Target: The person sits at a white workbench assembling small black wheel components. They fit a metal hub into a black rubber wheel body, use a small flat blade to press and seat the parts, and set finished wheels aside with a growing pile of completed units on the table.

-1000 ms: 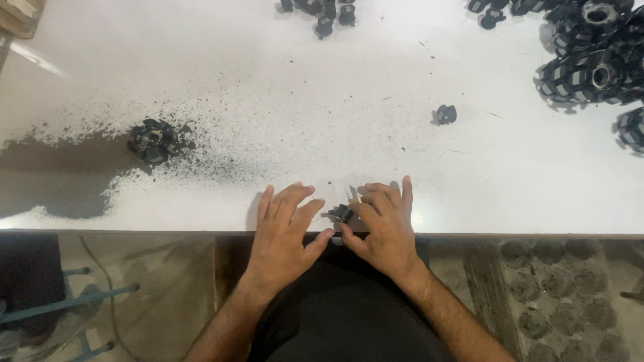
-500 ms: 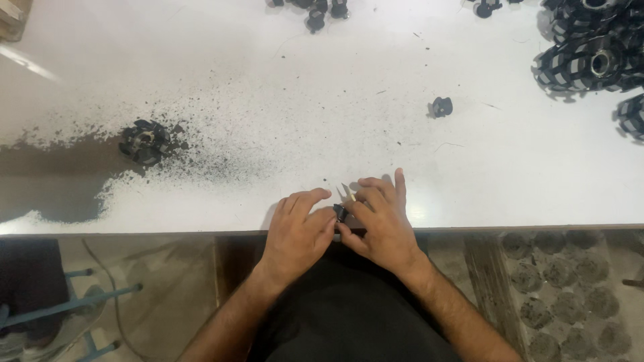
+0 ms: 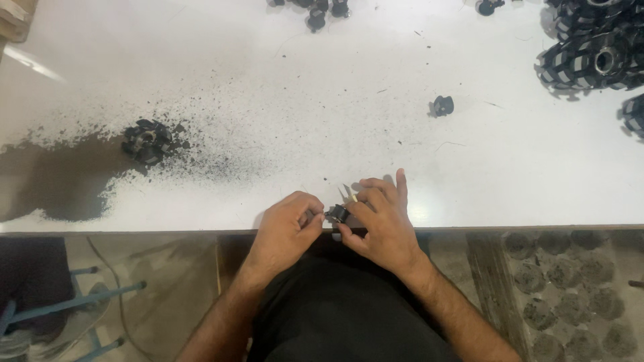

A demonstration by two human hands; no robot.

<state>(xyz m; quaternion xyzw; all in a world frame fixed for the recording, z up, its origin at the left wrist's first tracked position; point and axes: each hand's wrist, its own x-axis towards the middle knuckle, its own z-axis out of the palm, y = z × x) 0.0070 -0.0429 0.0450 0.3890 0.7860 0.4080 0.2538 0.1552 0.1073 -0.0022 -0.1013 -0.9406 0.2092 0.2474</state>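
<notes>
Item, as I see it: small black part (image 3: pixel 337 214) pinched between left hand (image 3: pixel 285 228) and right hand (image 3: pixel 379 221), both closed on it, at white table (image 3: pixel 335 134) edge

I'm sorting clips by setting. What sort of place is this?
Probably a small workshop: a white worktable strewn with black dust, stacked black finned round parts, and both hands working a small black part.

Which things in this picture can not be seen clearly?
Head view only:
- Small black part: mostly covered by fingers of left hand and right hand; shape unclear.
- Black wheels: cut off by top right edge.
- Pale sliver: too small to identify.
</notes>
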